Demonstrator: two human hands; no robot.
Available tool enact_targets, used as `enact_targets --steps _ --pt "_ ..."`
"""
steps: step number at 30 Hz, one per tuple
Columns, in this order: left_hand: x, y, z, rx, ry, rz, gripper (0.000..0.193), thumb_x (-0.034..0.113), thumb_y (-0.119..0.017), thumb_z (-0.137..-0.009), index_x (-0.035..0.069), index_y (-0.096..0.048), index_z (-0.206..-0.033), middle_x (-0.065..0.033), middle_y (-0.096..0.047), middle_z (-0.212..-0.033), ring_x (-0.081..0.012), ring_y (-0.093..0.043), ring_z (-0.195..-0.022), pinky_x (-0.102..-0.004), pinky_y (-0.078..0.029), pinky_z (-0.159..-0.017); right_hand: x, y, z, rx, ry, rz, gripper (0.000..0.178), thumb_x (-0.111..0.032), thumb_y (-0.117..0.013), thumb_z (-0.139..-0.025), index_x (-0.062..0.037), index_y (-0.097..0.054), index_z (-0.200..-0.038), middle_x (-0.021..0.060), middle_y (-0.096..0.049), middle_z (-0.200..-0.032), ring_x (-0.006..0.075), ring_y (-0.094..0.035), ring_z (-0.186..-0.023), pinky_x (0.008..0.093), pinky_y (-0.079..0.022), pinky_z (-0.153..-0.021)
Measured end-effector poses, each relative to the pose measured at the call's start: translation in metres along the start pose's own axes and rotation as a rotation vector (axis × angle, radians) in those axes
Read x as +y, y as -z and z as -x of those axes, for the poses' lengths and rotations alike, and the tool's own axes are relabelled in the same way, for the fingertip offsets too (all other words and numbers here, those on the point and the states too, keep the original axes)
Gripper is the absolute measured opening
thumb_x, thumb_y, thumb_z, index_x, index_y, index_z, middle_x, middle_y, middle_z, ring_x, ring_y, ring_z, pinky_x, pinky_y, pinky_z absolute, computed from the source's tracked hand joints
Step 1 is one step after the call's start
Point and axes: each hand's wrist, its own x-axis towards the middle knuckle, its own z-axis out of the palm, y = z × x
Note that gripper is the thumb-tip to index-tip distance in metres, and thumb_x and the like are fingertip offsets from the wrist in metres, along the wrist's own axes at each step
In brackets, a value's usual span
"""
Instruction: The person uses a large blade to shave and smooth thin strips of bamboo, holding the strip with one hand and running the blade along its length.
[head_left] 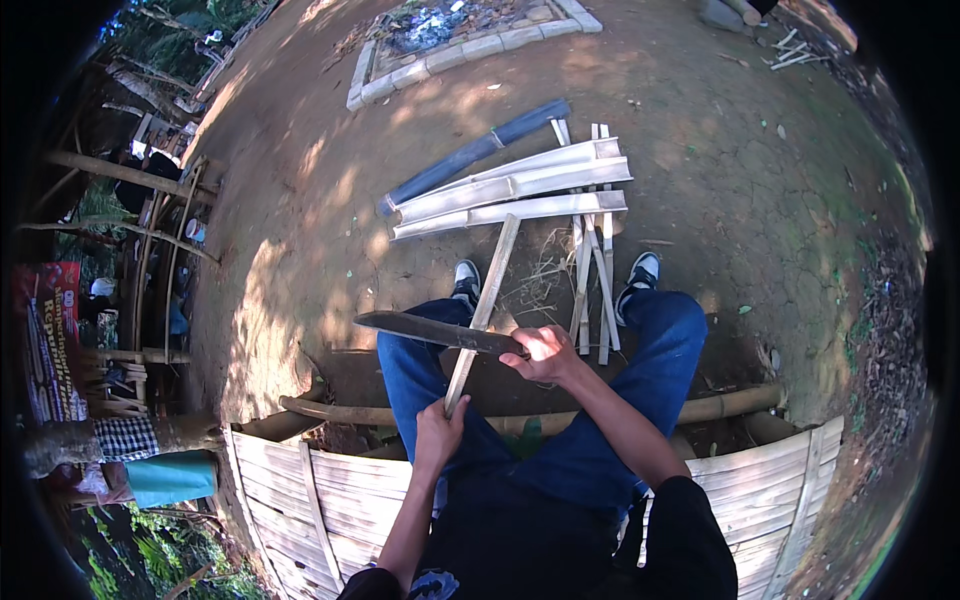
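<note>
The pale, flat bamboo strip (pixel 493 275) between our knees (pixel 674 320) crosses under the long, dark metal knife (pixel 430 329) clenched in our right hand (pixel 545 355); our left hand (pixel 439 432), closed around the strip's near end, should sit well back.

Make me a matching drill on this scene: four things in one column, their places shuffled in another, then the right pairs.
Things:
1. Long-bladed knife
2. Narrow bamboo strip
3. Dark bamboo length
4. Block border

Places:
A. On the ground, just beyond the pale split bamboo pieces
B. Held at its near end in the left grip
C. Edging the grey ash patch
D. Held by its handle in the right grip

Right pairs: 1-D, 2-B, 3-A, 4-C.
</note>
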Motion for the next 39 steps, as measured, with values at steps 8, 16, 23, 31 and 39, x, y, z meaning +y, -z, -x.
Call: enact_targets --steps 8,16,23,31,39 --pt "-0.009 0.004 0.002 0.063 -0.037 -0.053 0.049 0.033 -0.057 -0.097 -0.005 -0.058 -0.068 -0.0223 -0.054 -0.054 -0.0341 -0.057 -0.046 -0.0422 -0.041 -0.048 0.009 -0.014 0.004 0.285 0.219 0.226 0.051 -0.063 -0.069 -0.074 -0.0114 -0.065 -0.074 0.0031 -0.058 -0.061 0.0219 -0.058 -0.051 0.0376 -0.045 -0.048" --pt "-0.041 0.033 0.037 0.181 -0.009 0.010 0.052 0.032 -0.050 -0.102 -0.004 -0.056 -0.064 -0.0128 -0.052 -0.049 -0.0215 -0.054 -0.043 -0.0380 -0.040 -0.046 0.108 0.040 -0.027 0.146 -0.916 0.048 0.071 -0.061 -0.042 -0.093 0.0035 -0.071 -0.087 0.0284 -0.067 -0.078 0.0448 -0.066 -0.083 0.0481 -0.053 -0.078" --pt "-0.033 0.038 0.016 0.194 0.036 0.070 0.053 0.033 -0.050 -0.101 -0.004 -0.056 -0.063 -0.0129 -0.051 -0.049 -0.0207 -0.051 -0.043 -0.0378 -0.040 -0.047 0.113 0.013 -0.004 0.385 -0.772 -0.401 0.064 -0.057 -0.042 -0.098 -0.0076 -0.051 -0.058 0.0010 -0.048 -0.048 0.0105 -0.047 -0.041 0.0273 -0.035 -0.040" --pt "-0.015 0.018 0.000 0.016 0.049 0.099 0.044 0.038 -0.046 -0.102 0.000 -0.065 -0.090 -0.0199 -0.060 -0.067 -0.0312 -0.061 -0.061 -0.0437 -0.045 -0.059 0.031 0.002 -0.012 0.166 -0.226 -0.206 0.038 -0.033 -0.064 -0.089 0.0043 -0.068 -0.092 0.0196 -0.062 -0.062 0.0339 -0.063 -0.056 0.0404 -0.046 -0.054" --pt "-0.004 0.011 -0.004 -0.028 0.086 -0.059 0.043 0.036 -0.036 -0.104 -0.001 -0.057 -0.097 -0.0312 -0.061 -0.079 -0.0505 -0.059 -0.081 -0.0562 -0.043 -0.066 -0.022 0.003 0.000 -0.087 0.076 0.044 0.054 -0.062 -0.066 -0.077 -0.0089 -0.060 -0.071 0.0062 -0.062 -0.060 0.0294 -0.064 -0.055 0.0452 -0.051 -0.053"
